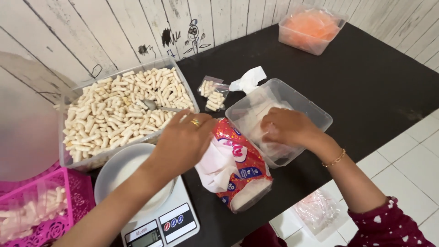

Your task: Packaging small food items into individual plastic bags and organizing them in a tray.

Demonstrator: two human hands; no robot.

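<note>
Head view. Left hand (183,142) pressed flat on the red tissue pack (240,167), fingers spread, touching the white tissue (215,167) sticking out at its open end. Right hand (288,127) down inside the clear tub (279,120), fingers curled on something white; hard to tell what. Pack lying on the black desk (366,91), between the scale (160,224) and the tub. Best to keep the pack pinned and pull one tissue slowly, so it comes out whole. Pack: soft, long, red with blue and white patches. Small clear bags of snacks (212,95) just behind the tub. Big tray of pale snack sticks (123,110) on the left. Pink basket (50,208) bottom left. Orange-filled tub (311,28) far back.
</note>
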